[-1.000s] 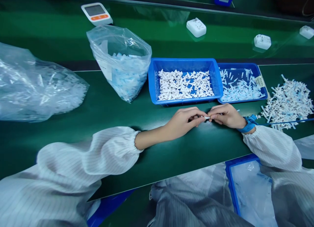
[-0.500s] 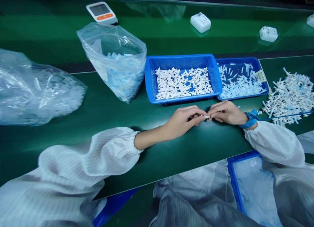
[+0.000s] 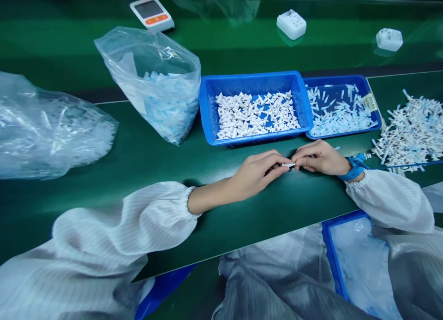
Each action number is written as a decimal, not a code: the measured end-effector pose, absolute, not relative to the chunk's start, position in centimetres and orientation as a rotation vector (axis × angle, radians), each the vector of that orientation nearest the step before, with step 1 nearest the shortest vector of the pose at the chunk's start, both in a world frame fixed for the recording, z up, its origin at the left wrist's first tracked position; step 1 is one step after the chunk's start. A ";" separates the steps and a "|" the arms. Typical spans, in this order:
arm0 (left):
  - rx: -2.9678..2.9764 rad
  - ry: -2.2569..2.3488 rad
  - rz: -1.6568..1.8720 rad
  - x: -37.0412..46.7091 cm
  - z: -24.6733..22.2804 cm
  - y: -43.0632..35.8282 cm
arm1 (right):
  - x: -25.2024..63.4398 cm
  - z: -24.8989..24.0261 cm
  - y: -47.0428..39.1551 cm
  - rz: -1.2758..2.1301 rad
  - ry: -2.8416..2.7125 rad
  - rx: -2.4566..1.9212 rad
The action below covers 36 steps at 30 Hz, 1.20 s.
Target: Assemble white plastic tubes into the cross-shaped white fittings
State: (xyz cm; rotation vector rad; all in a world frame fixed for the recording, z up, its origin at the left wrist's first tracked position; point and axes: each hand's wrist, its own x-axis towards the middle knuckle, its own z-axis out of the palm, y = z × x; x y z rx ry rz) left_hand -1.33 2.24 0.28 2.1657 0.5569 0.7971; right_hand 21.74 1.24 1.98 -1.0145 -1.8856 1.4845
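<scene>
Between the fingertips of both hands is a small white plastic piece (image 3: 288, 165), held just above the green work surface (image 3: 221, 237). My left hand (image 3: 258, 173) pinches its left end. My right hand (image 3: 320, 158), with a blue band (image 3: 356, 168) at the wrist, pinches the right end; the fingertips hide much of it. Behind the hands, a blue tray (image 3: 254, 140) holds many small white plastic pieces (image 3: 238, 117). Beside it on the right, a second blue tray (image 3: 375, 126) holds white and light-blue small tubes (image 3: 342, 119).
A heap of white and light-blue pieces (image 3: 415, 128) lies at the far right. Clear bags of small parts stand at left, one open (image 3: 166, 98), one lying (image 3: 58, 131). Farther back are a timer-like device (image 3: 152, 14) and white plug blocks (image 3: 291, 25). A blue bin (image 3: 334, 260) is below the edge.
The view has shifted slightly. Both hands keep their pinch on the small white piece, which now lies slightly more to the left; the trays and bags stay in place.
</scene>
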 end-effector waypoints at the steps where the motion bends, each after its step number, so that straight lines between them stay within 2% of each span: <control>1: 2.189 0.556 0.830 -1.3 0.2 2.2 | 21.7 2.0 1.2 1.483 -1.880 -1.035; 8: 2.336 0.524 1.018 -1.2 -0.3 1.7 | 21.5 1.9 0.8 1.431 -1.875 -1.101; 13: 2.383 0.480 1.076 -1.1 -0.4 1.7 | 21.2 1.9 0.4 1.276 -1.917 -1.107; 24: 2.601 0.442 1.025 -1.4 -0.5 2.0 | 20.7 1.9 0.1 1.084 -2.012 -1.140; 30: 2.682 0.454 0.848 -1.5 -0.2 2.0 | 20.8 1.4 0.2 0.913 -2.163 -1.118; 36: 2.692 0.473 0.894 -1.4 -0.3 1.9 | 20.2 1.2 -0.3 0.831 -2.162 -1.138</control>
